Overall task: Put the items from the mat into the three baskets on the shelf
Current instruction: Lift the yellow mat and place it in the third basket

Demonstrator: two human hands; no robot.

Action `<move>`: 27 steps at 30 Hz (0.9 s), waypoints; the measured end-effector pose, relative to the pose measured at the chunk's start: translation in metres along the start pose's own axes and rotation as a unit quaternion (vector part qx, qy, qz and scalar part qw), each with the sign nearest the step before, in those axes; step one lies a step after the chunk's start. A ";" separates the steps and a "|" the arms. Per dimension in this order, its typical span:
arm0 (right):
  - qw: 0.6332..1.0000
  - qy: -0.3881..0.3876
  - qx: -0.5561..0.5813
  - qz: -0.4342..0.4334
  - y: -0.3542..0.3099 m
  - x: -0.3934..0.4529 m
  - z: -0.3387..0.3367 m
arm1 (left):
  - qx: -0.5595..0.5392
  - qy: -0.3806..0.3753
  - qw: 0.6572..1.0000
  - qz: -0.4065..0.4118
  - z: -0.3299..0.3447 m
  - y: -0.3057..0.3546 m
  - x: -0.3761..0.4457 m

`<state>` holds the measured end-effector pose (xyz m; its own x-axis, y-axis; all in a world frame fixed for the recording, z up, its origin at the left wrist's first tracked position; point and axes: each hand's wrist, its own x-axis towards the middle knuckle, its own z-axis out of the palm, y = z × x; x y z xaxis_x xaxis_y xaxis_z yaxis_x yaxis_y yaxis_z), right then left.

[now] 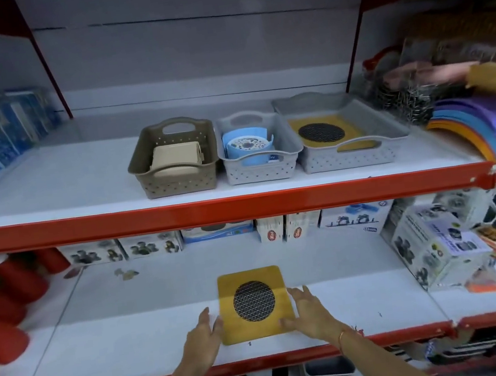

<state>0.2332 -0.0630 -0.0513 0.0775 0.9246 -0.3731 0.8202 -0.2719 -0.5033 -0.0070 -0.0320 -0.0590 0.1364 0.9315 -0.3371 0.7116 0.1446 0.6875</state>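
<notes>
Left hand [202,337] open, fingers spread, palm against the left edge of a yellow square trivet [254,304], thumb touching its lower left side. Right hand [309,313] open likewise, cupped along the right edge, thumb laid over the lower right corner; thin orange thread bracelet [344,335] at the wrist. Neither hand closed around the piece, only pressing its two sides. Trivet flat on the white lower shelf [133,331], rounded corners, smooth matte board with a round black mesh disc in the middle, honeycomb-like texture.

Above, beyond a glossy red shelf lip [243,206], three perforated plastic baskets in a row on the upper shelf [49,190], nearly touching side by side. Taupe basket [175,179] on the left, deep, rows of small holes, a beige rectangular box-like item [176,159] inside. Middle grey basket [261,166], shorter, holding light blue round items [247,146] with a patterned white top. Right grey tray [350,154], shallow and wide, containing a second yellow trivet [328,133] of the same kind, lying flat.

Printed cardboard boxes [152,244] lined along the back of the lower shelf; red cylindrical bottles [0,318] at far left; stacked coloured curved sheets [480,129] at far right, blurred.
</notes>
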 end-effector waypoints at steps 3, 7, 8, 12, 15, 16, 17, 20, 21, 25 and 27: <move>0.999 -0.034 -0.015 -0.004 -0.003 0.007 0.003 | -0.005 -0.017 1.000 -0.010 0.011 0.006 -0.001; 0.993 -0.043 0.109 0.010 -0.010 0.007 0.004 | -0.098 -0.007 0.995 -0.017 0.016 0.020 -0.002; 0.990 -0.042 0.134 0.013 -0.010 0.004 0.002 | -0.116 0.001 0.993 -0.022 0.016 0.022 -0.003; 0.985 -0.011 0.169 -0.024 -0.007 -0.009 -0.007 | -0.212 0.021 0.977 -0.011 0.010 0.024 -0.010; 0.968 0.003 0.246 -0.045 -0.005 -0.026 -0.010 | -0.244 0.047 0.969 0.007 0.006 0.021 -0.027; 0.959 0.005 0.279 -0.047 -0.004 -0.032 -0.009 | -0.246 0.058 0.967 0.018 0.004 0.018 -0.033; 0.953 0.007 0.300 -0.049 -0.004 -0.040 -0.008 | -0.245 0.066 0.967 0.036 0.002 0.015 -0.043; 0.941 0.005 0.334 -0.054 -0.003 -0.058 -0.008 | -0.291 0.064 0.952 0.074 -0.002 0.011 -0.065; 0.939 0.003 0.339 -0.058 -0.005 -0.071 -0.010 | -0.307 0.069 0.946 0.078 -0.006 0.011 -0.080; 0.936 0.029 0.335 -0.102 -0.018 -0.117 -0.026 | -0.322 0.083 0.937 0.107 -0.022 0.025 -0.128; 0.933 0.056 0.328 -0.135 -0.027 -0.141 -0.039 | -0.309 0.091 0.938 0.130 -0.031 0.037 -0.151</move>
<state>0.2226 -0.1759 0.0452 0.0079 0.9951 -0.0982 0.2981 -0.0961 -0.9497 -0.0230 -0.1573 0.0371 0.0904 0.9955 -0.0292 0.1282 0.0175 0.9916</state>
